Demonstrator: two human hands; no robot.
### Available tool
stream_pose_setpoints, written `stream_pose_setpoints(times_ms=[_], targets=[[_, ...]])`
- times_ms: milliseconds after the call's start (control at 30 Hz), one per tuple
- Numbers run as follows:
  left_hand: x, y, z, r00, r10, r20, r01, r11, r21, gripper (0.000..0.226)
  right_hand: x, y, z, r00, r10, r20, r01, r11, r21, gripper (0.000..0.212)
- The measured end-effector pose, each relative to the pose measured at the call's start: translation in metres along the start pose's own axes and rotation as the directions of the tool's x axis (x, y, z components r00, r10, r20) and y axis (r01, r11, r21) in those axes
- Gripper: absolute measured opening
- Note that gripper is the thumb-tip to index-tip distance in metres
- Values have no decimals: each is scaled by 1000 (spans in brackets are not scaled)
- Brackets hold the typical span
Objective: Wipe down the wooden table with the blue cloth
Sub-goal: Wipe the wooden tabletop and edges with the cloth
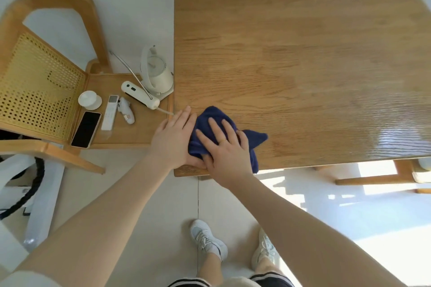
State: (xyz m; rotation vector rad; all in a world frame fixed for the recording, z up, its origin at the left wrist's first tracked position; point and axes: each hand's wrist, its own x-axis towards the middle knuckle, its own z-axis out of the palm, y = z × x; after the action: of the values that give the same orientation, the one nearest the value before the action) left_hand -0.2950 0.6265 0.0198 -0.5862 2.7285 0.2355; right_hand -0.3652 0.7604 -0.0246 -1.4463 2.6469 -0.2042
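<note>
The wooden table [303,53] fills the upper right of the view. A dark blue cloth [215,115] lies bunched at its near left corner. My right hand [225,147] presses flat on top of the cloth with its fingers spread and straight. My left hand [173,137] rests flat on the table's left edge, its fingers straight and touching the cloth's left side. Part of the cloth is hidden under my right hand.
A wooden chair [46,81] stands left of the table, its seat holding a white kettle [156,72], a phone [86,129], a remote [109,112], a small white cup [89,99] and a white handheld device [140,94]. Another chair [396,175] sits under the table's near right edge.
</note>
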Motion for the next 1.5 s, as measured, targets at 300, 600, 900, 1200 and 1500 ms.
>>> stream_pose_setpoints(times_ms=[300, 600, 900, 1200, 1500], targets=[[1, 15, -10, 991, -88, 99, 79, 992, 94, 130, 4, 94, -27, 970, 243, -1, -243, 970, 9, 50], [-5, 54, -13, 997, -16, 70, 14, 999, 35, 122, -35, 86, -12, 982, -191, -2, 191, 980, -51, 46], [9, 97, 0, 1000, -6, 19, 7, 998, -69, 106, -20, 195, -42, 950, 311, -20, -311, 950, 29, 53], [21, 136, 0, 1000, -16, 26, 17, 1000, -17, 107, -63, 173, -31, 967, -254, -21, 254, 967, 3, 42], [20, 136, -9, 988, -50, 143, 74, 983, -166, 103, -45, 217, -67, 992, 97, 76, -101, 994, 48, 37]])
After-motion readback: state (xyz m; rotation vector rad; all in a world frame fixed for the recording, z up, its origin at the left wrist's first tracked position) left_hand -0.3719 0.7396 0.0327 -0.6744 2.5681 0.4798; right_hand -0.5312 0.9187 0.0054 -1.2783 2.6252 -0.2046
